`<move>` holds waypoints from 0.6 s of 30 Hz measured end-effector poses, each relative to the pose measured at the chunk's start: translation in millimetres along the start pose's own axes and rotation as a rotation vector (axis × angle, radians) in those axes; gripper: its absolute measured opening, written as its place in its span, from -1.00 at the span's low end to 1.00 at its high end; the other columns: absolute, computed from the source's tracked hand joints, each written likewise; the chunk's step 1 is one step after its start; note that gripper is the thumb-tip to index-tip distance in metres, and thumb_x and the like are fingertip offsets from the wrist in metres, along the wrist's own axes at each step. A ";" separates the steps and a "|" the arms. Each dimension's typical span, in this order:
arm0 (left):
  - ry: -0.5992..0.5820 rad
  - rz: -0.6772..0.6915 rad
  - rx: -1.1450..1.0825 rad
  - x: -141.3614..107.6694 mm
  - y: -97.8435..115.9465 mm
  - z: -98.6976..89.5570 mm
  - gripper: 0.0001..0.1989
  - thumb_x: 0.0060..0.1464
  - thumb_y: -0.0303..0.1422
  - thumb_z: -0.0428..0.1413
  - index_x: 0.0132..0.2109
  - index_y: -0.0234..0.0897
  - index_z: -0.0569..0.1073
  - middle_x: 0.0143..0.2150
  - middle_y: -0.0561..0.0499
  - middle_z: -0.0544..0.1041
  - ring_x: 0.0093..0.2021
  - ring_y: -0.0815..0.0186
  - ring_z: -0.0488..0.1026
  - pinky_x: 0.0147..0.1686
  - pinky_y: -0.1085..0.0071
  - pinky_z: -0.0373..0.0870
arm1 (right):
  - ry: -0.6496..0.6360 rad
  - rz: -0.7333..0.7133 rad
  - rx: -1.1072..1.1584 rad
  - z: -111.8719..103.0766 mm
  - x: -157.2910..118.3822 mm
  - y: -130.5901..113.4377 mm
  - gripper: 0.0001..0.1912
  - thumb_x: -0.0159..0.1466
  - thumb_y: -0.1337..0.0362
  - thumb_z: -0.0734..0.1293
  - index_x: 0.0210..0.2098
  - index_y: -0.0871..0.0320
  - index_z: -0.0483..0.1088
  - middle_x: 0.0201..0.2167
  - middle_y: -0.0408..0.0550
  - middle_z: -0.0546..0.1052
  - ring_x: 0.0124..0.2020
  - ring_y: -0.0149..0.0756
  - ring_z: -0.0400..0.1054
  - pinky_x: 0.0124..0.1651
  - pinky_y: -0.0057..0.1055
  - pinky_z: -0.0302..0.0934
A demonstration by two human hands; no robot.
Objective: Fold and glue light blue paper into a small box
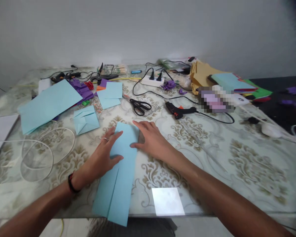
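A long light blue paper [124,168], folded lengthwise, lies in front of me, its near end reaching over the table's front edge. My left hand [105,156], with a ring and a dark wristband, rests on the paper's left side with its fingers apart. On the right side, my right hand [148,138] touches the paper's edge, thumb and fingers spread. Beyond my left hand sits a folded blue paper piece [86,120]. Smaller blue squares [111,95] lie farther back, and large blue sheets [51,103] are at the left.
Black scissors [140,107] and a glue gun [180,110] with its cable lie ahead. A white power strip [152,81] stands behind them. Purple paper pieces [81,90] are back left, coloured paper packs [233,81] back right. A white cable [51,154] loops at left.
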State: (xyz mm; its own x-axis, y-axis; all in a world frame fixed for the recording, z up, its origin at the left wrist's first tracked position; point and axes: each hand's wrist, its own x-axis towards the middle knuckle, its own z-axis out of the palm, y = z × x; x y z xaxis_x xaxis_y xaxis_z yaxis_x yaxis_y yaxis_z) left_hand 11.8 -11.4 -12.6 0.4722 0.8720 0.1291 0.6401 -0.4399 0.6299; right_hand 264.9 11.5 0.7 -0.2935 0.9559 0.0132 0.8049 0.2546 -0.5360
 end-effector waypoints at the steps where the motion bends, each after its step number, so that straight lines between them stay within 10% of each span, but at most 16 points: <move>1: 0.018 -0.045 -0.107 1.2 0.2 -0.5 -0.18 0.12 -0.41 0.31 0.46 -0.04 0.22 0.58 -0.23 0.06 0.54 -0.14 0.10 0.36 -0.09 0.33 | 0.003 -0.005 0.008 0.6 -0.4 0.5 0.03 0.18 0.15 0.60 0.51 0.05 0.10 0.30 0.17 0.37 0.32 0.22 0.16 0.39 0.17 0.14; 6: 0.011 -0.273 -0.757 7.3 -0.4 -3.0 0.03 0.00 -0.38 0.38 0.50 -0.05 0.02 0.30 -0.25 0.45 0.13 0.04 0.59 0.04 0.13 0.59 | 0.064 0.010 0.095 5.6 -4.3 2.6 0.15 0.17 0.22 0.58 0.57 -0.13 -0.10 0.28 0.12 0.34 0.30 0.18 0.18 0.37 0.20 0.13; 11: -0.093 -0.344 -0.940 8.2 3.4 -9.9 -0.11 0.02 -0.41 0.40 0.42 -0.14 0.20 -0.15 0.02 0.65 -0.19 0.28 0.65 -0.16 0.38 0.58 | 0.203 0.163 0.454 -8.4 1.4 15.1 0.35 0.01 0.07 0.65 0.57 -0.12 -0.17 0.23 0.11 0.36 0.11 0.05 0.34 0.17 0.05 0.32; 14: 0.039 -0.346 -0.988 10.2 5.8 -15.1 -0.28 0.01 -0.39 0.43 0.29 -0.17 0.37 -0.20 0.05 0.67 -0.23 0.34 0.63 -0.20 0.45 0.56 | 0.213 0.293 0.788 -22.9 4.0 17.5 0.02 0.10 -0.12 0.57 0.44 -0.01 0.18 0.01 0.04 0.52 -0.11 -0.12 0.43 -0.12 -0.20 0.36; 18: 0.128 -0.349 -1.045 12.0 6.1 -15.6 -0.52 0.00 -0.36 0.47 0.05 -0.21 0.51 -0.17 0.02 0.71 -0.15 0.26 0.65 -0.12 0.39 0.59 | 0.034 0.242 0.919 -25.1 -1.2 0.6 -0.56 0.17 -0.14 0.53 -0.34 0.13 0.53 -0.48 -0.16 0.46 -0.42 -0.32 0.29 -0.30 -0.33 0.20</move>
State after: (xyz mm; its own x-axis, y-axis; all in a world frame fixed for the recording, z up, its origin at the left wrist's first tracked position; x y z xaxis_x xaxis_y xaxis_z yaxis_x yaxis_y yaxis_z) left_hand 11.9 -0.3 4.7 0.2610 0.9549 -0.1418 -0.1287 0.1800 0.9752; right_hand 278.7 14.2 21.6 -0.1446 0.9750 -0.1685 0.1171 -0.1522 -0.9814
